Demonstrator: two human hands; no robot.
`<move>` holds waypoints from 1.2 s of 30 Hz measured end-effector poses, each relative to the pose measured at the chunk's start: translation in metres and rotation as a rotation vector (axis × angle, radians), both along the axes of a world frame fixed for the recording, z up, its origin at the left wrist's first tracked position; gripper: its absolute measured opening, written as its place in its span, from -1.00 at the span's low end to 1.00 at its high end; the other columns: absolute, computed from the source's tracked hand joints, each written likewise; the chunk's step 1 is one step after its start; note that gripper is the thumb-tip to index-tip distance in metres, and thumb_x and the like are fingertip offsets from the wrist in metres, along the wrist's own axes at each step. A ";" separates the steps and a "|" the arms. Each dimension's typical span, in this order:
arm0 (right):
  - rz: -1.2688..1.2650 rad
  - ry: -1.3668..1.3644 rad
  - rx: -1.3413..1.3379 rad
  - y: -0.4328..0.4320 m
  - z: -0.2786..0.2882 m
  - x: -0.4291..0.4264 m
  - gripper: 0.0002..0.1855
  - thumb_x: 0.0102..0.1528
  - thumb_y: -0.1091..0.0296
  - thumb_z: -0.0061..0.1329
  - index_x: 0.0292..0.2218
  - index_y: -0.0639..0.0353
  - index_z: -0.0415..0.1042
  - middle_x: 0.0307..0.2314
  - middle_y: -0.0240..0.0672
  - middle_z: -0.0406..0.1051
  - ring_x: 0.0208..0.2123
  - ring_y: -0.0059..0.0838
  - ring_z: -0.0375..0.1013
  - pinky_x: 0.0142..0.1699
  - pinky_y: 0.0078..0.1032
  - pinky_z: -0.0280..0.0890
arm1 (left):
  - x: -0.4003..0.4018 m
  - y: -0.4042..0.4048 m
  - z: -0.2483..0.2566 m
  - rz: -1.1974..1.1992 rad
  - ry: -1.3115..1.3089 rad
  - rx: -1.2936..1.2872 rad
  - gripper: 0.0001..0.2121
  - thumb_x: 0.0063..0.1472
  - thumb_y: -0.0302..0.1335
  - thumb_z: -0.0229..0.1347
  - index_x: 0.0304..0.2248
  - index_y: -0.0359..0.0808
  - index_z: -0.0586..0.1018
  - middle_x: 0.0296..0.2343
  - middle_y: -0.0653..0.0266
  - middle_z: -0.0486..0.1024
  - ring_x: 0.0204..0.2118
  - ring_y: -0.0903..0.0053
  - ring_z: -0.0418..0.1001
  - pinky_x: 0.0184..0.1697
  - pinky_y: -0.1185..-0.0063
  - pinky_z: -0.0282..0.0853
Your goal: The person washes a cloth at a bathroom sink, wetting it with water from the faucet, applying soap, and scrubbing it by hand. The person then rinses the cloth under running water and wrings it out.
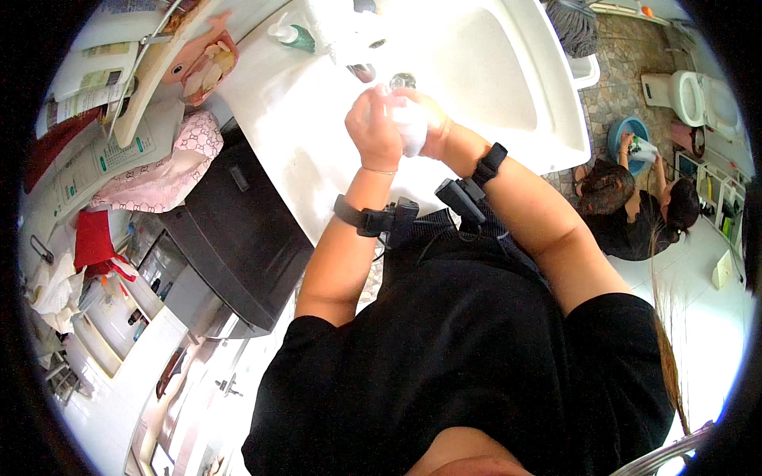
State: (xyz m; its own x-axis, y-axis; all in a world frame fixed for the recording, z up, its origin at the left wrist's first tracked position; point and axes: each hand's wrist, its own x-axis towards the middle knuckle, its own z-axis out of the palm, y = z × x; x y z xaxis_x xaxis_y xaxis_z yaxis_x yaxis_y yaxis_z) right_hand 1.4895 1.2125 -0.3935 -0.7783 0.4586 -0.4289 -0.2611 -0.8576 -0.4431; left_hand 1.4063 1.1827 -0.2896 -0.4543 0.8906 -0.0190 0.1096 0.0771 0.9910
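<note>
My left hand (375, 128) and my right hand (439, 119) are cupped together around a soft white bundle (411, 126), which looks like wet cloth; glare hides its detail. They are held above the near left part of a white washbasin (536, 128). Just beyond my fingers are a round metal drain fitting (403, 81) and what looks like a tap end (362, 72), both partly washed out by light. Each of my wrists carries a black strap with a small device on it.
A green pump bottle (297, 38) stands at the basin's back left. Left are a pink fish-shaped dish (205, 68), a pink patterned cloth (169, 160) and a dark boxy unit (238, 238). At right, another person (634, 208) crouches at a blue tub (619, 134) near a toilet (690, 98).
</note>
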 end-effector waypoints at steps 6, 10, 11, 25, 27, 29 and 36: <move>-0.104 -0.195 0.337 -0.009 -0.025 -0.008 -0.62 -0.13 0.20 -0.01 -0.28 0.20 0.31 -0.38 -0.26 0.37 -0.36 -0.45 0.40 -0.27 -0.50 0.30 | -0.007 0.005 -0.013 0.075 -0.431 -0.075 -0.65 0.09 -0.31 -0.12 -0.71 -0.37 0.39 -0.72 0.25 0.34 -0.61 0.52 0.29 -0.49 0.58 0.21; -0.129 -0.151 -0.407 -0.006 0.041 -0.006 -0.67 0.02 0.11 -0.25 -0.30 0.16 0.32 -0.40 -0.26 0.37 -0.35 -0.40 0.39 -0.27 -0.48 0.30 | -0.022 -0.001 -0.024 0.092 -0.828 -0.096 -0.77 0.07 -0.33 -0.08 -0.65 -0.24 0.34 -0.69 0.29 0.30 -0.55 0.47 0.32 -0.39 0.51 0.28; -0.158 -0.146 -0.355 -0.008 0.042 -0.007 -0.64 0.03 0.09 -0.24 -0.26 0.17 0.30 -0.36 -0.26 0.37 -0.34 -0.39 0.39 -0.23 -0.47 0.30 | -0.025 -0.001 -0.022 0.191 -0.954 -0.116 -0.79 0.06 -0.32 -0.08 -0.63 -0.24 0.34 -0.66 0.29 0.32 -0.53 0.45 0.33 -0.36 0.49 0.29; -0.201 0.081 -0.107 0.005 0.034 0.004 -0.44 0.02 0.07 -0.09 -0.07 0.28 0.14 -0.21 -0.22 0.31 -0.20 -0.31 0.34 -0.16 -0.43 0.30 | -0.042 -0.002 -0.067 0.331 -0.922 -0.267 -0.54 0.15 -0.08 -0.25 -0.17 -0.31 0.33 -0.20 0.12 0.33 -0.11 0.28 0.29 -0.06 0.33 0.20; -0.233 0.003 -0.077 0.007 0.037 0.001 -0.47 0.01 0.12 -0.07 -0.10 0.31 0.16 -0.24 -0.23 0.32 -0.24 -0.34 0.36 -0.19 -0.46 0.31 | -0.052 0.003 -0.076 0.282 -0.866 -0.245 -0.58 0.14 -0.13 -0.19 -0.16 -0.31 0.31 -0.20 0.14 0.31 -0.12 0.32 0.28 -0.09 0.37 0.22; -0.264 -0.073 -0.044 0.011 0.041 0.001 -0.50 0.01 0.17 -0.05 -0.13 0.34 0.18 -0.27 -0.24 0.33 -0.28 -0.37 0.38 -0.22 -0.49 0.32 | -0.062 0.010 -0.077 0.175 -0.577 -0.260 -0.57 0.11 -0.12 -0.09 -0.13 -0.26 0.31 -0.19 0.21 0.32 -0.09 0.37 0.27 -0.09 0.31 0.21; -0.165 -0.735 0.905 0.038 0.059 0.017 -0.52 -0.19 0.16 0.09 -0.23 0.18 0.34 -0.42 -0.14 0.39 -0.34 -0.27 0.41 -0.27 -0.44 0.30 | -0.060 0.010 -0.053 0.069 -0.894 -0.415 -0.28 -0.02 0.06 -0.01 0.03 -0.19 0.08 -0.11 0.14 0.17 0.01 0.15 0.13 -0.09 0.13 0.18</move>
